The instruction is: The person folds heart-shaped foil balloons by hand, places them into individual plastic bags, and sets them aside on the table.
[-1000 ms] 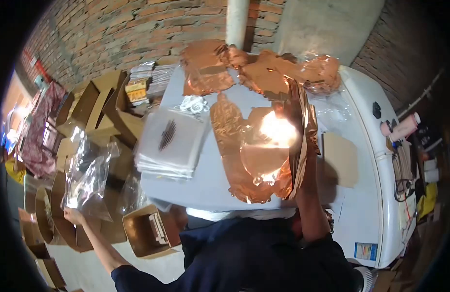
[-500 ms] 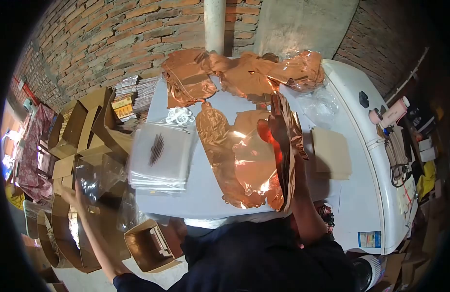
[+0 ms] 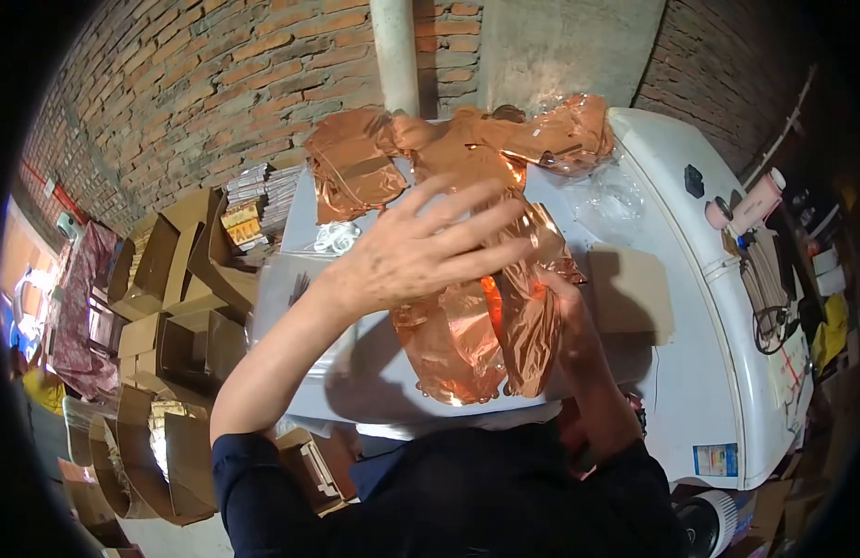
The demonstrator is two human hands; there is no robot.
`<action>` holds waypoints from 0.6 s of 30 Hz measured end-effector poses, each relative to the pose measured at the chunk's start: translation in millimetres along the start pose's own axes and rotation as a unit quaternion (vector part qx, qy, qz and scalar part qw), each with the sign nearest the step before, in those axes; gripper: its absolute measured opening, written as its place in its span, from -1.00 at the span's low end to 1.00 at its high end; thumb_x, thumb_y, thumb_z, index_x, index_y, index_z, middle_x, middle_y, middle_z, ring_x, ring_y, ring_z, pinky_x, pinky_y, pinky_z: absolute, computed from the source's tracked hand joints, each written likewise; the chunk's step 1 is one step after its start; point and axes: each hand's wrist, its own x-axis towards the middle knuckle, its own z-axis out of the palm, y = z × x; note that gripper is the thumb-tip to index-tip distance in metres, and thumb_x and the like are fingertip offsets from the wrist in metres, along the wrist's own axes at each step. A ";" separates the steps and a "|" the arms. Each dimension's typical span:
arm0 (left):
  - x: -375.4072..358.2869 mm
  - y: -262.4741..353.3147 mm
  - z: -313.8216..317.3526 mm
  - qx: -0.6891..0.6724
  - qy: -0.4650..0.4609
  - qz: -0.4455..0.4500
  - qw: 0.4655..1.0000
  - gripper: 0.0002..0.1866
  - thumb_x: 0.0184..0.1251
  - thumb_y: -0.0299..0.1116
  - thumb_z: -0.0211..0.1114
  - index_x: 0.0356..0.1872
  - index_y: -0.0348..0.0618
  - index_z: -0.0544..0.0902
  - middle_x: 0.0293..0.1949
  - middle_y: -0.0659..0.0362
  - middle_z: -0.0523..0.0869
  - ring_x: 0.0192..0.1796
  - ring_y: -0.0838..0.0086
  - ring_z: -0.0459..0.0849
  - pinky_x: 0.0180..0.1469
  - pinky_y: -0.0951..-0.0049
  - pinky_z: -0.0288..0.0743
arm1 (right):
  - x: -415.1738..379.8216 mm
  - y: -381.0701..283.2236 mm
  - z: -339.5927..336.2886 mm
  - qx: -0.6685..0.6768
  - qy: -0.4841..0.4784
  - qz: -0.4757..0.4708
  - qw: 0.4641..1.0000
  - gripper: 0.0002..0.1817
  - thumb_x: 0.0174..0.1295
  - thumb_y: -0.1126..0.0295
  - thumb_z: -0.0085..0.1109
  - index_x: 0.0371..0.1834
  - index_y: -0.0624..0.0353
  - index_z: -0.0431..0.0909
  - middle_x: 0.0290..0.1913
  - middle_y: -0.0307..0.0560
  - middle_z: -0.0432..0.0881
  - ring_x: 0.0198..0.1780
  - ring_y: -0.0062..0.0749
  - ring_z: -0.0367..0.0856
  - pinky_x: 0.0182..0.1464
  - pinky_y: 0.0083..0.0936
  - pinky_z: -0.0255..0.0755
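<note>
Behind everything I see a brick wall (image 3: 244, 93), and in front of it stands a pale table (image 3: 309, 400). At the person's left there are several open cardboard boxes (image 3: 193, 265). Along the far edge of the table lies a crumpled heap of copper foil (image 3: 355, 172). Nearer to the person, at the middle, is the shiny copper sheet (image 3: 532, 344), folded and partly raised. The right hand (image 3: 566, 307) holds it at its right side, with the thumb on the foil; the other fingers I cannot see well. The left hand (image 3: 430, 246) is over the foil with its fingers spread apart, and whether it touches, I cannot tell. A flat brown card (image 3: 625, 298) lies to the right, clear plastic bags (image 3: 279, 298) lie partly under the left forearm, and small white loops (image 3: 337, 238) are beside them.
</note>
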 end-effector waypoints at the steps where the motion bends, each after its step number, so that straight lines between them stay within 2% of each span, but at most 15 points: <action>1: 12.2 0.1 4.5 -0.018 -0.011 0.008 1.000 -0.57 0.19 -0.31 0.27 0.13 0.02 0.57 0.26 0.12 0.50 0.31 0.24 0.48 0.30 0.15 0.39 | -0.4 12.6 -9.1 -0.020 0.002 -0.071 0.997 -0.47 0.53 0.10 -0.16 0.33 0.33 0.31 0.15 -0.02 0.57 0.15 -0.40 0.57 0.21 -0.43 0.44; 2: 23.8 0.5 7.7 -0.037 -0.022 0.015 0.999 -0.59 0.21 -0.32 0.23 0.12 -0.01 0.57 0.24 0.14 0.53 0.28 0.27 0.50 0.27 0.19 0.41 | 0.3 18.6 -10.9 -0.041 0.007 -0.141 0.989 -0.46 0.53 0.10 -0.17 0.34 0.34 0.29 0.18 0.02 0.55 0.16 -0.37 0.57 0.24 -0.39 0.42; 3: 32.8 -0.1 10.6 -0.054 -0.033 0.023 0.998 -0.62 0.23 -0.32 0.19 0.11 -0.04 0.58 0.22 0.15 0.55 0.26 0.31 0.53 0.24 0.24 0.44 | 1.5 16.2 -19.4 -0.045 -0.025 -0.142 0.989 -0.47 0.53 0.12 -0.17 0.34 0.33 0.29 0.20 0.04 0.54 0.18 -0.37 0.57 0.26 -0.39 0.42; 5: 44.2 -4.5 20.6 -0.075 -0.064 0.035 0.995 -0.62 0.21 -0.32 0.21 0.08 -0.09 0.60 0.12 0.18 0.62 0.17 0.34 0.58 0.16 0.31 0.47 | 8.7 -2.4 -29.5 0.120 0.010 0.064 0.991 -0.52 0.52 0.18 -0.17 0.34 0.27 0.33 0.25 0.06 0.52 0.21 -0.37 0.56 0.30 -0.37 0.40; 6: 48.4 -6.9 26.0 -0.085 -0.081 0.041 0.992 -0.62 0.21 -0.32 0.22 0.07 -0.12 0.61 0.07 0.19 0.65 0.12 0.35 0.61 0.12 0.34 0.49 | 9.3 -15.3 -23.3 0.163 0.015 0.071 0.984 -0.56 0.51 0.23 -0.17 0.32 0.26 0.36 0.24 0.02 0.53 0.20 -0.38 0.56 0.28 -0.38 0.42; 7: 51.8 -9.9 30.3 -0.107 -0.099 0.031 0.989 -0.67 0.17 -0.34 0.25 -0.01 -0.09 0.65 -0.15 0.24 0.72 -0.07 0.37 0.67 -0.01 0.39 0.53 | 9.1 -24.9 -17.5 0.206 0.020 0.079 0.975 -0.59 0.50 0.27 -0.18 0.29 0.24 0.39 0.22 -0.03 0.54 0.19 -0.39 0.56 0.26 -0.39 0.43; 8: 57.8 -13.7 31.9 -0.119 -0.118 0.030 0.985 -0.68 0.16 -0.35 0.26 -0.04 -0.09 0.66 -0.21 0.24 0.72 -0.12 0.38 0.68 -0.03 0.39 0.55 | 10.4 -33.8 -13.5 0.247 0.024 0.087 0.965 -0.62 0.50 0.31 -0.18 0.27 0.23 0.41 0.21 -0.07 0.55 0.18 -0.40 0.56 0.23 -0.39 0.45; 10: 70.0 -21.9 35.5 -0.144 -0.155 0.025 0.977 -0.71 0.13 -0.36 0.28 -0.08 -0.09 0.68 -0.33 0.25 0.71 -0.22 0.38 0.69 -0.09 0.38 0.57 | 20.7 -44.2 -20.3 0.197 0.085 0.140 0.967 -0.60 0.50 0.28 -0.17 0.30 0.16 0.42 0.20 -0.11 0.57 0.16 -0.44 0.58 0.22 -0.39 0.46; 11: 69.7 -26.8 49.6 -0.132 -0.116 0.031 0.984 -0.78 0.11 -0.40 0.30 -0.17 -0.08 0.71 -0.46 0.23 0.68 -0.32 0.38 0.70 -0.18 0.37 0.60 | 30.9 -42.2 -33.2 0.176 0.113 0.183 0.961 -0.59 0.50 0.26 -0.18 0.31 0.16 0.40 0.21 -0.11 0.57 0.17 -0.45 0.58 0.22 -0.39 0.45; 12: 76.2 -31.9 48.2 -0.125 -0.129 0.022 0.984 -0.80 0.13 -0.41 0.30 -0.19 -0.08 0.71 -0.47 0.21 0.68 -0.34 0.37 0.70 -0.20 0.37 0.60 | 42.2 -39.4 -44.3 0.154 0.140 0.226 0.952 -0.57 0.51 0.23 -0.19 0.33 0.15 0.39 0.21 -0.10 0.56 0.17 -0.45 0.57 0.22 -0.39 0.45; 13: 82.9 -37.9 43.7 -0.118 -0.141 0.012 0.983 -0.82 0.14 -0.43 0.30 -0.21 -0.08 0.72 -0.48 0.19 0.67 -0.36 0.35 0.70 -0.22 0.36 0.61 | 54.2 -37.4 -52.1 0.122 0.110 0.206 0.965 -0.52 0.52 0.13 -0.19 0.35 0.15 0.36 0.23 -0.08 0.55 0.18 -0.37 0.57 0.24 -0.36 0.45; 14: 87.6 -45.4 43.1 -0.111 -0.154 0.001 0.982 -0.84 0.15 -0.45 0.30 -0.23 -0.09 0.72 -0.49 0.17 0.67 -0.38 0.33 0.70 -0.23 0.35 0.62 | 48.6 -44.6 -41.9 0.123 0.119 0.131 0.977 -0.51 0.52 0.09 -0.18 0.34 0.15 0.38 0.23 -0.08 0.55 0.19 -0.34 0.56 0.24 -0.34 0.45; 15: 92.0 -56.3 48.0 -0.135 -0.122 -0.005 0.983 -0.89 0.16 -0.49 0.32 -0.28 -0.15 0.71 -0.52 0.07 0.64 -0.41 0.23 0.68 -0.31 0.28 0.59 | 39.1 -58.4 -22.5 0.123 0.127 0.056 0.983 -0.50 0.51 0.05 -0.18 0.32 0.14 0.39 0.23 -0.09 0.55 0.19 -0.30 0.56 0.24 -0.32 0.45; 17: 100.8 -72.1 39.1 -0.183 -0.100 -0.036 0.977 -0.89 0.16 -0.49 0.34 -0.28 -0.21 0.69 -0.50 0.01 0.64 -0.40 0.17 0.68 -0.33 0.26 0.56 | 66.2 -36.8 -53.0 0.353 0.005 0.065 0.933 -0.47 0.49 -0.04 -0.17 0.27 0.13 0.43 0.20 -0.10 0.56 0.20 -0.22 0.54 0.28 -0.21 0.42; 18: 104.2 -78.8 35.0 -0.206 -0.089 -0.052 0.973 -0.89 0.16 -0.49 0.35 -0.28 -0.24 0.68 -0.49 -0.02 0.64 -0.40 0.14 0.68 -0.34 0.24 0.54 | 69.1 -29.9 -58.8 0.356 -0.028 0.044 0.933 -0.46 0.48 -0.06 -0.16 0.26 0.13 0.44 0.19 -0.11 0.57 0.20 -0.22 0.54 0.27 -0.19 0.43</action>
